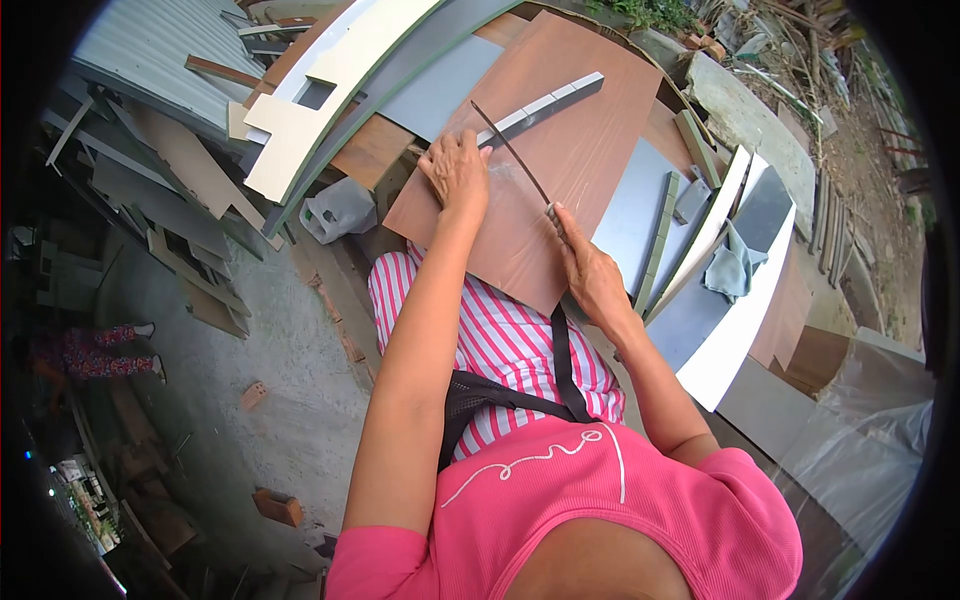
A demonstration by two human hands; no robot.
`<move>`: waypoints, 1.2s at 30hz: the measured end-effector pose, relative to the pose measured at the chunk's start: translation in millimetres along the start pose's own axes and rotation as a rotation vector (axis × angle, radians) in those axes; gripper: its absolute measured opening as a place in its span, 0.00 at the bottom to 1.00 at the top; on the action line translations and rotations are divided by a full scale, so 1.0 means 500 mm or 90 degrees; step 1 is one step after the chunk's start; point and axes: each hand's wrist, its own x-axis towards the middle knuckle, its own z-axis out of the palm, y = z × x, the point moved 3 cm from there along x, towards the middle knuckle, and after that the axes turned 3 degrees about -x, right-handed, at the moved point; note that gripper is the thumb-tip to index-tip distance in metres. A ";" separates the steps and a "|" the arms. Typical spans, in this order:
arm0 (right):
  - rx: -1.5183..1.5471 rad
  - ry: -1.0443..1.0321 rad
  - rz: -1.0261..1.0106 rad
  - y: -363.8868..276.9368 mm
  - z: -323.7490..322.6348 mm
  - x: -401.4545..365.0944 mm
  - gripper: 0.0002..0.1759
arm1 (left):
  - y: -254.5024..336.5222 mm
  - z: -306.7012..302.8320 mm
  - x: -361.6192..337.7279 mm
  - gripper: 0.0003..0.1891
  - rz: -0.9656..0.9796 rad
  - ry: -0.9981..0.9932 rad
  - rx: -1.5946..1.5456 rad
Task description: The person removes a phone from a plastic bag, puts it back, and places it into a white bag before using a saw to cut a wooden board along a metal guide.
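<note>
A brown wood-grain board (560, 190) lies at an angle in front of my lap. On it rests a narrow strip (550, 104), pale on top and dark along its side, with several cross lines. My left hand (457, 175) is closed around the strip's near end, pressing it to the board. My right hand (592, 268) grips the wrapped end of a thin dark saw blade (515, 155). The blade lies across the strip just beyond my left fingers. Pale dust shows on the board beside the strip. Whether the blade has cut in cannot be made out.
To the right lie a greenish lined strip (656, 240), a small grey block (691, 201), a blue-grey cloth (735, 266) and long panels. A plastic bag (340, 212) and cut-out boards (265, 165) are at left. Another person's patterned trousers (100, 352) show far left.
</note>
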 end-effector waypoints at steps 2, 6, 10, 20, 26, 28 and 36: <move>-0.006 -0.008 0.010 0.001 -0.001 -0.002 0.29 | 0.002 -0.002 -0.002 0.15 -0.001 0.000 -0.004; 0.000 0.015 -0.010 0.011 0.004 -0.009 0.29 | 0.002 -0.001 -0.002 0.14 -0.011 -0.001 -0.019; -0.020 -0.022 0.017 -0.008 -0.003 0.004 0.29 | 0.003 0.003 -0.006 0.14 0.010 -0.005 0.008; -0.043 0.046 -0.089 -0.045 0.055 0.231 0.28 | 0.007 0.003 -0.004 0.12 -0.007 0.005 0.022; -0.056 0.013 -0.035 -0.004 0.025 0.070 0.30 | 0.005 0.008 -0.005 0.12 -0.008 -0.025 0.028; -0.073 -0.003 -0.020 0.025 0.022 0.006 0.30 | 0.006 0.005 -0.004 0.13 -0.013 -0.033 0.025; -0.044 0.029 -0.055 -0.012 0.029 0.126 0.29 | 0.005 0.006 -0.007 0.12 -0.010 -0.012 0.014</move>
